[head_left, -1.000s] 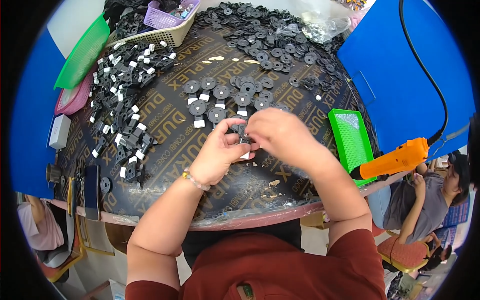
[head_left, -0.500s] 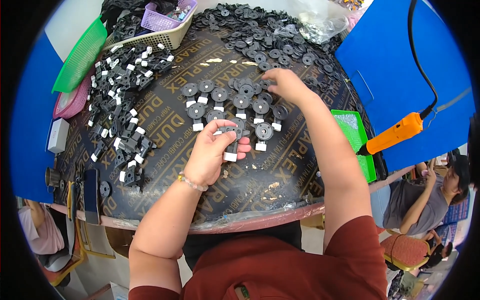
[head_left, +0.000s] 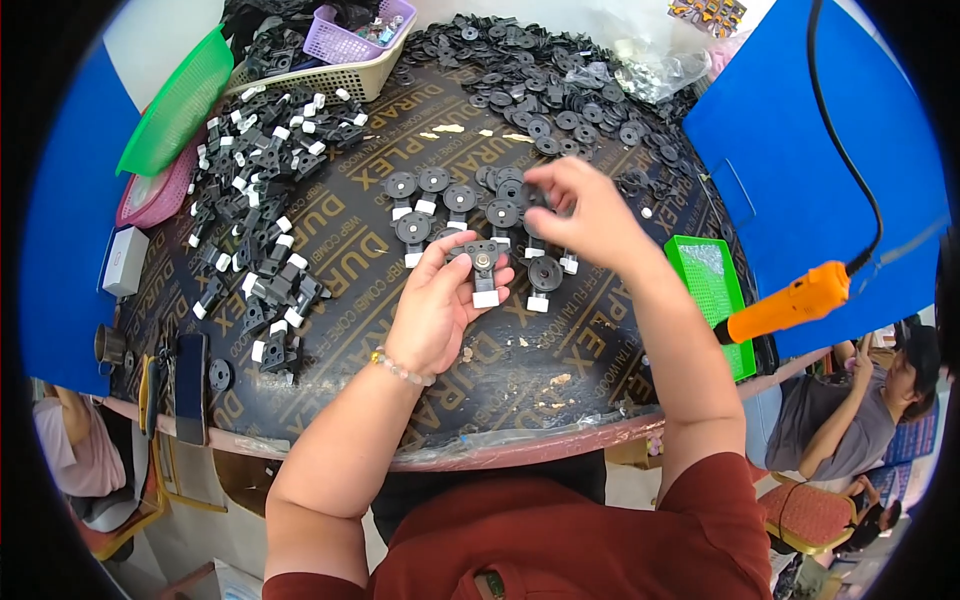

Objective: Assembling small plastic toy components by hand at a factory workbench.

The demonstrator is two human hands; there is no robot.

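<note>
My left hand (head_left: pixel 438 300) is closed around a black plastic bracket (head_left: pixel 484 262) with a white block at its lower end. The bracket's flat top faces up, and a round brass-coloured piece shows in its middle. My right hand (head_left: pixel 590 215), to the right and a little farther away, pinches a dark round disc (head_left: pixel 537 194) between thumb and fingers. Just beyond both hands lie several brackets topped with discs (head_left: pixel 413 228), their white ends toward me. One more disc-topped bracket (head_left: pixel 544 274) lies by itself right of my left hand.
Loose black discs (head_left: pixel 570 100) are heaped at the far side. White-ended brackets (head_left: pixel 265 200) pile up on the left, near baskets (head_left: pixel 175 100). On the right, an orange power screwdriver (head_left: pixel 790 303) hangs over a green tray (head_left: pixel 742 345). A phone (head_left: pixel 191 385) lies near the front edge.
My right hand has come nearer, bringing a disc toward my left hand. The bracket in my left hand now shows a brass-coloured piece at its centre. The whole view has shifted slightly.
</note>
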